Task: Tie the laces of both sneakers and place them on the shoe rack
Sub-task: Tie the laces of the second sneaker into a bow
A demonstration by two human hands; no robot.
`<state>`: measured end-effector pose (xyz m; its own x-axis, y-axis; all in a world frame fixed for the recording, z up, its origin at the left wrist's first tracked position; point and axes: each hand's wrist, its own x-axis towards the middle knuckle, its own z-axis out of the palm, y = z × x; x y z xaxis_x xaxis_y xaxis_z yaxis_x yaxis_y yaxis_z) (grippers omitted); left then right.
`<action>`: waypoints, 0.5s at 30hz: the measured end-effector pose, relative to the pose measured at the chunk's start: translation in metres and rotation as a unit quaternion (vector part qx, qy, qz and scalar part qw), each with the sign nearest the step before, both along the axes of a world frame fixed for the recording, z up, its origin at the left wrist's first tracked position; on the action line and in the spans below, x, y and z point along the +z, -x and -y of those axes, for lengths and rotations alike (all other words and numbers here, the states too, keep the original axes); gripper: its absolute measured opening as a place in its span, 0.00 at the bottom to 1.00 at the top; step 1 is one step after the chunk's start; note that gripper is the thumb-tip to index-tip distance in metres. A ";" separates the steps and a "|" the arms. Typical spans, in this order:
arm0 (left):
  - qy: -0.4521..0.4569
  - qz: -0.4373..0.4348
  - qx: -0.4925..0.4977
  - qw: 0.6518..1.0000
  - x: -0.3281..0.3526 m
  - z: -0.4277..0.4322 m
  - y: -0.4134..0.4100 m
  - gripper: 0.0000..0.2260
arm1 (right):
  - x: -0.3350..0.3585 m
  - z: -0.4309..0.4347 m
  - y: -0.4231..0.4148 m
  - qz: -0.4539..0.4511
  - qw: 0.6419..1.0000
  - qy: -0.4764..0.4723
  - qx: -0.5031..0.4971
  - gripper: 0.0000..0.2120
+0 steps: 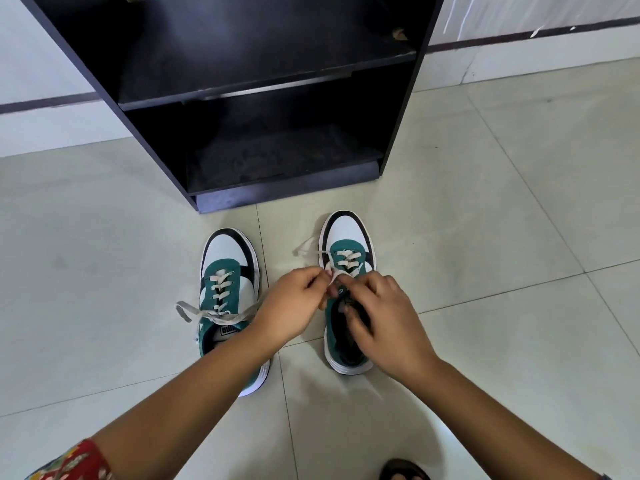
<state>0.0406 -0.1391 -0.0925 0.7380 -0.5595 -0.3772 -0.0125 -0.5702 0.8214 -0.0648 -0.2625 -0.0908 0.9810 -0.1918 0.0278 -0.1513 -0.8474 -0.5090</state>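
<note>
Two green, white and black sneakers stand side by side on the pale tiled floor (485, 220), toes pointing toward a dark shoe rack (263, 98) whose shelves are bare of shoes. The left sneaker (227, 282) sits just in front of the rack's lower left corner, its off-white laces (214, 315) untied and lying loose across the tongue, one end trailing out over the floor to the left. The right sneaker (349, 261) stands a little farther forward and near the other, apart from it by a strip of tile. Both hands work over its tongue. The left hand (294, 303) has its fingers closed in a pinch on a strand of the right sneaker's lace (311, 249), which loops out over the floor beside the toe. The right hand (384, 317) covers the shoe's opening, its fingers curled and closed on the lace at the top eyelets, meeting the left hand's fingertips there; no finished bow shows. The left forearm crosses over the heel of the left sneaker. A patterned red sleeve (76, 460) shows at the lower left edge, and a dark sandal (403, 469) peeks in at the bottom edge.
</note>
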 end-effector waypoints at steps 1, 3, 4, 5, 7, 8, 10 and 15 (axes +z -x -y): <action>-0.009 -0.027 -0.011 1.000 0.001 0.000 -0.001 0.16 | -0.003 -0.003 -0.001 -0.009 1.000 0.007 0.007 0.21; -0.014 -0.054 -0.029 0.998 0.006 0.002 -0.001 0.16 | -0.007 -0.006 -0.003 -0.007 1.000 0.003 0.008 0.20; -0.010 -0.050 -0.031 0.998 0.009 0.002 -0.002 0.16 | -0.007 -0.006 -0.005 -0.002 1.000 -0.017 -0.002 0.18; -0.006 -0.034 -0.027 0.999 0.012 0.002 -0.003 0.16 | -0.006 -0.004 -0.007 0.002 0.999 -0.040 -0.019 0.15; -0.006 0.030 -0.016 0.999 0.018 0.001 -0.004 0.13 | -0.006 0.003 -0.011 0.000 0.995 -0.089 -0.053 0.14; -0.004 0.070 -0.010 0.997 0.020 0.000 -0.005 0.12 | -0.006 0.006 -0.013 -0.003 0.988 -0.138 -0.063 0.11; 0.002 0.165 -0.004 0.986 0.024 -0.003 -0.005 0.13 | -0.002 0.008 -0.015 0.002 0.956 -0.284 -0.079 0.06; 0.016 0.165 0.026 0.986 0.026 -0.011 -0.006 0.20 | 0.032 0.043 -0.018 0.096 0.824 -0.512 -0.223 0.09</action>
